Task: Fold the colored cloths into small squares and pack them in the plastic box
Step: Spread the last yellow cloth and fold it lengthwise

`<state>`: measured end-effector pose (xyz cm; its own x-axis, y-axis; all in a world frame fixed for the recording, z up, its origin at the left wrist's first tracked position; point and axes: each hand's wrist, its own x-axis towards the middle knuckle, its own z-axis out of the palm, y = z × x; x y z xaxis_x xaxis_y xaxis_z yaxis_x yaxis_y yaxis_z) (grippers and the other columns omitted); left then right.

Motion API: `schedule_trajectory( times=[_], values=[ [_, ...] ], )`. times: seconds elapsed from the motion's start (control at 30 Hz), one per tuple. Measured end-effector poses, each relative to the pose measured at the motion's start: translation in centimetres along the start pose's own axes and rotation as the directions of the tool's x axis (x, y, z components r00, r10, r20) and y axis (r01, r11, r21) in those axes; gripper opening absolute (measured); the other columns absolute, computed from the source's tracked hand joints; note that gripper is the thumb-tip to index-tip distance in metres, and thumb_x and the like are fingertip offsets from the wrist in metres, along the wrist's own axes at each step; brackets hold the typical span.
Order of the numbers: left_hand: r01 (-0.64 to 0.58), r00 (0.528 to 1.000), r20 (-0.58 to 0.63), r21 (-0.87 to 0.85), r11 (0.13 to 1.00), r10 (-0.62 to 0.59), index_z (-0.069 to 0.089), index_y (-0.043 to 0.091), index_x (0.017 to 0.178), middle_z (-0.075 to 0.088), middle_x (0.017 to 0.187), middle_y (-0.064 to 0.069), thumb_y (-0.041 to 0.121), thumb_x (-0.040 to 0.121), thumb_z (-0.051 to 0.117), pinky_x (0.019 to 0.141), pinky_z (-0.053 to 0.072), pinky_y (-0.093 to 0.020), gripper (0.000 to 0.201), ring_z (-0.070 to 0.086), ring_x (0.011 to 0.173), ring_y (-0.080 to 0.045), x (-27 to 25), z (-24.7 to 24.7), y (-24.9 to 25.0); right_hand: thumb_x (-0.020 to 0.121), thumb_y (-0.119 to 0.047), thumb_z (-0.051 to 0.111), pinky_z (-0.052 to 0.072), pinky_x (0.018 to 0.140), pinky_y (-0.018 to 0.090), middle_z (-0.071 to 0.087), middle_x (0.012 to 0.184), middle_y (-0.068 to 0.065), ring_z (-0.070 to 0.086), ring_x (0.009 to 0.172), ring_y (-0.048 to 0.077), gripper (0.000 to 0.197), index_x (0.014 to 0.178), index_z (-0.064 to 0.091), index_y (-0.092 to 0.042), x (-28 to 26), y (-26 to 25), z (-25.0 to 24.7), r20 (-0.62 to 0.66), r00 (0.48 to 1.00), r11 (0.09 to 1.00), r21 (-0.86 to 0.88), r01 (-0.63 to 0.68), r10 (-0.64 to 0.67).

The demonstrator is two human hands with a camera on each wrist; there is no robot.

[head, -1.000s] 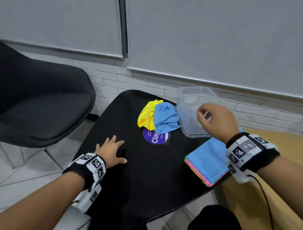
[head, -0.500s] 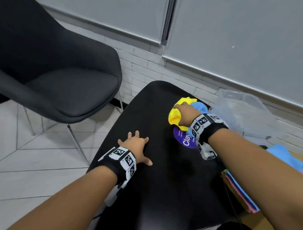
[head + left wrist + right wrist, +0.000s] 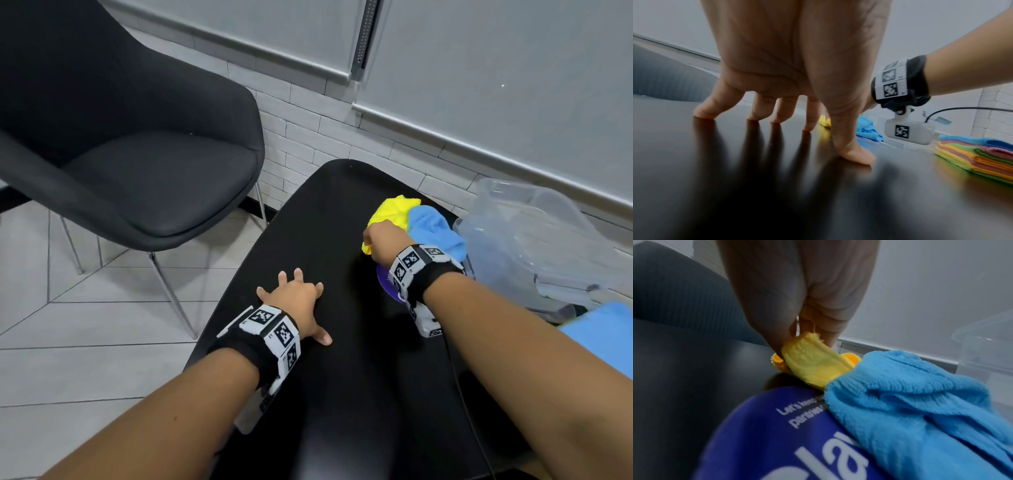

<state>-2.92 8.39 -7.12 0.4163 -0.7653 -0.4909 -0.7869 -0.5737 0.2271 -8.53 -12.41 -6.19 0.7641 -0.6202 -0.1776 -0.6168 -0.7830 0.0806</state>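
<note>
A crumpled yellow cloth (image 3: 394,212) (image 3: 813,363) lies at the far side of the black table (image 3: 342,377), touching a crumpled blue cloth (image 3: 433,229) (image 3: 910,394). My right hand (image 3: 383,240) (image 3: 803,340) pinches the near edge of the yellow cloth between thumb and fingers. My left hand (image 3: 294,301) (image 3: 777,123) rests spread on the table, fingertips and thumb down, holding nothing. The clear plastic box (image 3: 534,246) (image 3: 990,344) stands to the right of the cloths. A folded stack of colored cloths (image 3: 978,155) (image 3: 603,332) sits at the table's right edge.
A round purple sticker (image 3: 787,434) (image 3: 388,281) lies on the table under my right wrist. A black chair (image 3: 137,154) stands left of the table on the tiled floor. A white brick wall (image 3: 325,126) runs behind.
My right hand left the plastic box, crossed left to the crumpled cloths and took hold of the yellow one. The left hand has stayed flat on the table.
</note>
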Motion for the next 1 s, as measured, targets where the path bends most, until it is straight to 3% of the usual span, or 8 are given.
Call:
schedule_trajectory(
  times=[0.1,0.3,0.43,0.57,0.67,0.8,0.9,1.0],
  values=[
    [-0.004,1.0,0.004,-0.007,1.0,0.004,0.019,0.032,0.151,-0.003,0.16,-0.009,0.052,0.07,0.077,0.11,0.013,-0.068,0.101,-0.003,0.146,-0.036,0.0,-0.1,0.0,0.083,0.001,0.055,0.05,0.09,0.036,0.064,0.106,0.013,0.062,0.1,0.032,0.026,0.103,0.068,-0.011,-1.7,-0.7,0.3,0.011,0.997,0.994,0.076,0.076,-0.077],
    [-0.01,0.999,-0.052,-0.093,0.996,0.006,0.019,0.032,0.151,0.001,0.161,-0.005,0.045,0.075,0.076,0.114,0.01,-0.061,0.095,-0.003,0.148,-0.03,-0.7,0.3,-0.7,0.084,0.002,0.053,0.047,0.087,0.03,0.06,0.113,0.008,0.058,0.105,0.027,0.031,0.105,0.069,-0.015,-9.7,-2.4,1.2,0.105,0.97,0.964,0.175,0.199,-0.219],
    [-0.042,0.973,-0.224,-0.385,0.922,-0.049,0.039,0.026,0.144,0.042,0.147,-0.008,0.02,0.09,0.062,0.11,0.033,-0.035,0.058,0.041,0.134,-0.024,-1.6,-0.3,-2.6,0.088,-0.004,0.051,0.045,0.09,0.03,0.06,0.115,0.004,0.054,0.107,0.021,0.026,0.104,0.069,-0.014,-16.6,-2.6,1.3,0.159,0.934,0.927,0.254,0.275,-0.32],
    [-0.113,0.933,-0.357,-0.408,0.906,-0.044,0.047,0.021,0.138,0.05,0.138,-0.008,0.017,0.095,0.054,0.105,0.038,-0.032,0.043,0.047,0.127,-0.023,-3.9,0.1,-1.8,0.089,-0.022,0.06,0.048,0.086,0.026,0.067,0.109,-0.001,0.059,0.096,0.012,0.02,0.105,0.07,-0.016,-21.6,-2.8,0.1,0.228,0.883,0.875,0.371,0.31,-0.41],
    [-0.255,0.903,-0.412,-0.281,0.925,0.123,0.049,0.019,0.137,0.047,0.14,-0.003,0.027,0.092,0.059,0.107,0.037,-0.031,0.046,0.045,0.128,-0.019,-5.4,1.9,0.3,0.09,-0.024,0.061,0.05,0.085,0.024,0.069,0.103,-0.006,0.063,0.093,0.007,0.018,0.103,0.071,-0.018,-21.6,-1.8,-1.9,0.143,0.914,0.856,0.429,0.289,-0.379],
    [-0.36,0.891,-0.339,-0.118,0.925,0.304,0.037,0.019,0.145,0.032,0.152,-0.002,0.048,0.088,0.059,0.113,0.029,-0.031,0.067,0.03,0.139,-0.017,-6.0,4.4,3.9,0.091,-0.01,0.052,0.046,0.086,0.025,0.066,0.111,-0.001,0.059,0.102,0.016,0.025,0.106,0.071,-0.016,-17.8,1.1,-3.9,-0.102,0.983,0.929,0.325,0.18,-0.154],
    [-0.345,0.912,-0.256,-0.059,0.937,0.32,0.023,0.021,0.15,0.017,0.157,-0.003,0.055,0.086,0.059,0.113,0.03,-0.035,0.081,0.02,0.144,-0.02,-6.2,5.6,6.4,0.086,-0.001,0.047,0.048,0.088,0.037,0.055,0.126,0.005,0.052,0.112,0.027,0.038,0.111,0.069,-0.02,-14.2,2.7,-3.1,-0.065,0.994,0.983,0.162,0.092,-0.082],
    [-0.28,0.94,-0.205,-0.017,0.96,0.271,0.023,0.017,0.149,0.013,0.158,-0.009,0.047,0.087,0.062,0.112,0.031,-0.037,0.08,0.021,0.144,-0.025,-5.8,6.1,6.9,0.088,0.001,0.046,0.048,0.091,0.041,0.039,0.141,0.002,0.046,0.12,0.029,0.046,0.124,0.06,-0.024,-11.6,2.6,-1.0,0.037,0.996,0.996,-0.033,0.078,-0.077]
  ],
)
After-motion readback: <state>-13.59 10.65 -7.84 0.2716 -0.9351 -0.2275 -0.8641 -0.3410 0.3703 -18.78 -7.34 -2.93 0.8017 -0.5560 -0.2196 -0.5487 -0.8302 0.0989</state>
